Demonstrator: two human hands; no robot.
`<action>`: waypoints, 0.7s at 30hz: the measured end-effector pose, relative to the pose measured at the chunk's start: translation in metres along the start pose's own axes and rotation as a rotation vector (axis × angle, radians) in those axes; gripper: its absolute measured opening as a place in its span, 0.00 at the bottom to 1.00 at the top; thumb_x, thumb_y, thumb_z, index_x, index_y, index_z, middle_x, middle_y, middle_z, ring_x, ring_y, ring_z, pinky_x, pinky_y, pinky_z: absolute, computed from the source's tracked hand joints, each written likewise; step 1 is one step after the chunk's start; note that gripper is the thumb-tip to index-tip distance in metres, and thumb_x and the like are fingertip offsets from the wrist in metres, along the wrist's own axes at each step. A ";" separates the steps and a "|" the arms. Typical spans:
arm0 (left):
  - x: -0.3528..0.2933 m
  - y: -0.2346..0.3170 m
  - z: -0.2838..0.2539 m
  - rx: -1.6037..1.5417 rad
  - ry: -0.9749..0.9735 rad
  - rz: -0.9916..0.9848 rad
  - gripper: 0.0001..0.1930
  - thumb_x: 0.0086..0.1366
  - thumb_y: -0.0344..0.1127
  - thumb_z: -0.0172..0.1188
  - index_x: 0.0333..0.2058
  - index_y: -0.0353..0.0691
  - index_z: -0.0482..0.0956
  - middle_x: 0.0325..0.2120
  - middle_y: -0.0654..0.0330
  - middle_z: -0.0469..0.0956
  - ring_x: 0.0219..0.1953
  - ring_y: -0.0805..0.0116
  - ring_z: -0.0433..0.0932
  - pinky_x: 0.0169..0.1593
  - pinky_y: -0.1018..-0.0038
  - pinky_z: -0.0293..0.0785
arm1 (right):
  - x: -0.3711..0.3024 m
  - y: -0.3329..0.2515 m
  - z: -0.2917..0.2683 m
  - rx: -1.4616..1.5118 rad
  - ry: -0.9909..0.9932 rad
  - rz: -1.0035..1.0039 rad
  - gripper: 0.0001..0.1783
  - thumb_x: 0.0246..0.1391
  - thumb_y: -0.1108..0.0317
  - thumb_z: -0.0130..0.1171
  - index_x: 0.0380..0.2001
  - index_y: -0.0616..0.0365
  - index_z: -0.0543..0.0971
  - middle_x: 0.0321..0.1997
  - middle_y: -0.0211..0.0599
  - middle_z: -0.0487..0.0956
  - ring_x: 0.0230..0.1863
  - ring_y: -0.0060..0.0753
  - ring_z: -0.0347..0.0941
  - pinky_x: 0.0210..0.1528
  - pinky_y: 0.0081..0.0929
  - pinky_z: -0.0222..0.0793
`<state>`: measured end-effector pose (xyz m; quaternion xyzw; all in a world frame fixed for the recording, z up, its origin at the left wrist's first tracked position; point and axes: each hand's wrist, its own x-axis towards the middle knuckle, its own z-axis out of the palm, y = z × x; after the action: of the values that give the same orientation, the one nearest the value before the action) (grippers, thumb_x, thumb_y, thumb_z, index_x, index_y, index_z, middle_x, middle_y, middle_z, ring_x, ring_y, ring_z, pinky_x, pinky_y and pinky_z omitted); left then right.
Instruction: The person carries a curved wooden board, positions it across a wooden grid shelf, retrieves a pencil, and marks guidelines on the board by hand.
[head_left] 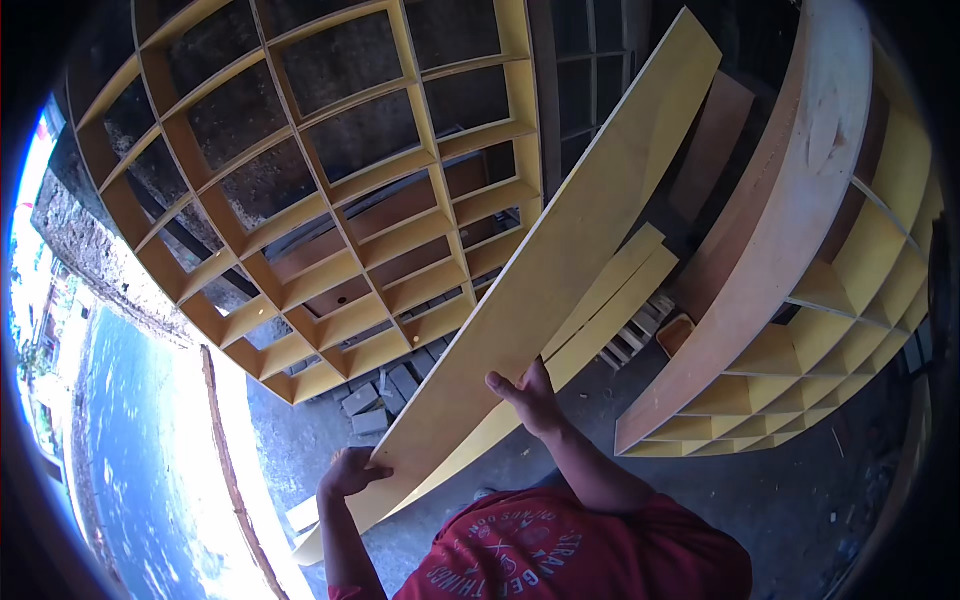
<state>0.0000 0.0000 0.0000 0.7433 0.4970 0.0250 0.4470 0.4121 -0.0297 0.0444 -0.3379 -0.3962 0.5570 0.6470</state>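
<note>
long wooden board [520, 290] slanting above grey floor [600, 405], left hand [350, 473] gripping its lower end, right hand [532, 400] clasping its edge, wooden grid frames [405, 240] either side, sunlit ground [150, 470] far left

Red short-sleeved shirt [660, 555], pale circular lettering [565, 560] and small marks [502, 549] on its front, bare forearms [595, 468], bare left hand [349, 473], bare right hand [532, 402]

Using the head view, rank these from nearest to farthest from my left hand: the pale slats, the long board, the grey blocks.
From the left hand:
1. Long board: in its grip.
2. Grey blocks: on the floor, just beyond it.
3. Pale slats: on the floor, well off to the right.
</note>
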 end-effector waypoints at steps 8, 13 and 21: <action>-0.087 0.061 0.030 0.110 0.317 -0.117 0.18 0.61 0.39 0.76 0.49 0.42 0.90 0.36 0.47 0.89 0.39 0.50 0.90 0.44 0.61 0.82 | 0.008 0.032 0.014 0.174 -0.027 -0.195 0.66 0.54 0.42 0.78 0.81 0.52 0.46 0.76 0.43 0.65 0.77 0.43 0.63 0.78 0.52 0.60; -0.118 0.064 0.093 -0.041 0.448 0.158 0.37 0.60 0.37 0.77 0.68 0.41 0.77 0.64 0.45 0.79 0.70 0.47 0.75 0.76 0.55 0.65 | 0.009 0.011 0.053 0.476 -0.016 -0.083 0.71 0.54 0.51 0.79 0.84 0.41 0.36 0.76 0.49 0.65 0.75 0.54 0.66 0.77 0.64 0.62; -0.195 -0.144 0.165 -0.286 1.321 -0.373 0.29 0.78 0.51 0.62 0.63 0.31 0.77 0.56 0.44 0.83 0.56 0.52 0.80 0.64 0.59 0.74 | -0.001 0.003 0.054 0.430 -0.298 -0.201 0.87 0.37 0.35 0.85 0.84 0.39 0.30 0.74 0.45 0.68 0.72 0.43 0.71 0.79 0.65 0.60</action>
<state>-0.1220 -0.2382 -0.1183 0.4089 0.7757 0.4595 0.1414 0.3629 -0.0301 0.0659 -0.0663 -0.3911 0.6048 0.6906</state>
